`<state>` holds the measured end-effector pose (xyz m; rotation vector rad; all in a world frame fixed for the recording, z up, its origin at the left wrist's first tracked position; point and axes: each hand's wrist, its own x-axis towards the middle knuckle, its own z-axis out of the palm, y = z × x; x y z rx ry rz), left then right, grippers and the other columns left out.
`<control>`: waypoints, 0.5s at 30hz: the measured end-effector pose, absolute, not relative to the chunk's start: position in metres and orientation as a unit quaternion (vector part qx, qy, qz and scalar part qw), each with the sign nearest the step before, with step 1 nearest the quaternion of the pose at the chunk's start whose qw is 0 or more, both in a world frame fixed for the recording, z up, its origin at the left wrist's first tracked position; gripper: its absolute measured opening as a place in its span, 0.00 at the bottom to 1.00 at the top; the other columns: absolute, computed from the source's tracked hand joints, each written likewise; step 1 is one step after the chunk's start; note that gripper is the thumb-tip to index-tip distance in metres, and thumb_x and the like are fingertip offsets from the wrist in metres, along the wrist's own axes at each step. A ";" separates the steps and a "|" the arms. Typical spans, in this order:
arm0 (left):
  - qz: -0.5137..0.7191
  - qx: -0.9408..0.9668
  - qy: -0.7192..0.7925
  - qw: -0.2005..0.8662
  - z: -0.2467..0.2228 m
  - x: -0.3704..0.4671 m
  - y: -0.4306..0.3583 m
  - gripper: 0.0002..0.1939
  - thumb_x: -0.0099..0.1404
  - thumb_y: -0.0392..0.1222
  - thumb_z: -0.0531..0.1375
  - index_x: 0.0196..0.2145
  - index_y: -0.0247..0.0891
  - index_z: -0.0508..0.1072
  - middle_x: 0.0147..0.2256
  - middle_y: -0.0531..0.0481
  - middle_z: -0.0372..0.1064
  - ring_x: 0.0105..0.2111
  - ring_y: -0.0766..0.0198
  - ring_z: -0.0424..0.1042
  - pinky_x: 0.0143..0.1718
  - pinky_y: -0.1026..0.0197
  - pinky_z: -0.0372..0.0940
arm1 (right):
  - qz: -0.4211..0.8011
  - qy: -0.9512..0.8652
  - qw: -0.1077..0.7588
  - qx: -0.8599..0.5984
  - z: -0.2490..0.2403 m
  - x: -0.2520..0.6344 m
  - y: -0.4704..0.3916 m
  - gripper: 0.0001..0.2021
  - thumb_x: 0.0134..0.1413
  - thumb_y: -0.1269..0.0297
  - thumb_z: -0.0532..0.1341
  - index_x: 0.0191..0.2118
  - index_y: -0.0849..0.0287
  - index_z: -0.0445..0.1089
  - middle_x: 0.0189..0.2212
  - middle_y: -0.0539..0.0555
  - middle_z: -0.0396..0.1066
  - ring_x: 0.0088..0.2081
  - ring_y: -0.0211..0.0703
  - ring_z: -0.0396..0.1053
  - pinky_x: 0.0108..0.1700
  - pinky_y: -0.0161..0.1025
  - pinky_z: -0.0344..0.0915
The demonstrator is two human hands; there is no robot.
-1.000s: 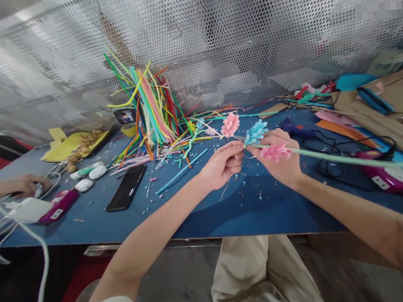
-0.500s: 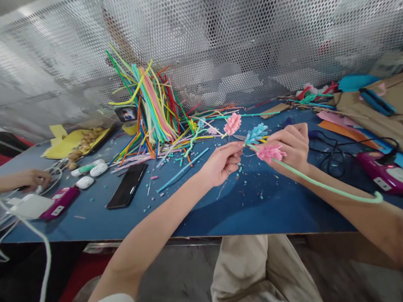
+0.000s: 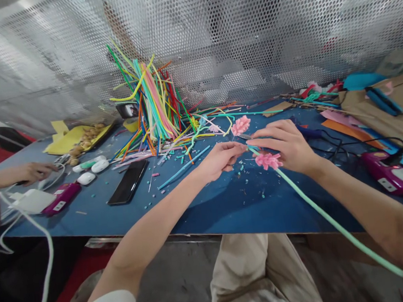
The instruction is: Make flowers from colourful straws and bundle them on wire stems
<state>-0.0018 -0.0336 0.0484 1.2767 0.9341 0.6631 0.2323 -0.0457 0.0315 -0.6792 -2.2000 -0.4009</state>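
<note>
Blue counter (image 3: 206, 215): left hand (image 3: 225, 160) pinched green pipe-cleaner stem (image 3: 302, 195); whether right hand (image 3: 287, 148) gripped, I couldn't tell. I judged the stem light, bendable, best held below its pink flower (image 3: 268, 161).

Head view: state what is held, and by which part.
The left grip pinches the green stem at its flowered end, beyond the nearer pink flower. Whether the right grip also holds it cannot be told.
</note>
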 end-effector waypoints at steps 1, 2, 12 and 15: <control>0.287 0.585 0.416 0.634 0.047 -0.003 -0.033 0.13 0.60 0.50 0.67 0.34 0.37 0.74 0.22 0.60 0.50 0.18 0.76 0.45 0.17 0.67 0.37 | -0.158 -0.874 0.373 -0.270 0.032 0.233 -0.045 0.17 0.64 0.65 0.63 0.56 0.46 0.73 0.51 0.51 0.78 0.49 0.50 0.68 0.52 0.50 0.61; 0.283 0.607 0.419 0.613 0.046 -0.004 -0.032 0.14 0.60 0.51 0.66 0.35 0.38 0.74 0.22 0.60 0.50 0.18 0.75 0.45 0.18 0.66 0.38 | -0.157 -0.880 0.356 -0.271 0.033 0.233 -0.045 0.16 0.64 0.65 0.63 0.56 0.47 0.73 0.51 0.51 0.78 0.50 0.51 0.68 0.53 0.51 0.61; 0.273 0.727 0.408 0.481 0.040 -0.006 -0.026 0.16 0.62 0.52 0.63 0.38 0.36 0.79 0.24 0.56 0.65 0.23 0.72 0.56 0.27 0.65 0.53 | -0.047 -0.908 0.328 -0.257 0.026 0.231 -0.041 0.13 0.67 0.67 0.59 0.53 0.55 0.74 0.48 0.57 0.79 0.47 0.47 0.75 0.50 0.47 0.71; 0.287 0.750 0.391 0.449 0.039 -0.006 -0.025 0.16 0.61 0.52 0.64 0.37 0.35 0.79 0.28 0.53 0.69 0.27 0.70 0.61 0.31 0.64 0.58 | -0.046 -0.904 0.343 -0.253 0.024 0.231 -0.040 0.13 0.66 0.67 0.60 0.54 0.54 0.74 0.48 0.56 0.79 0.47 0.47 0.75 0.50 0.47 0.72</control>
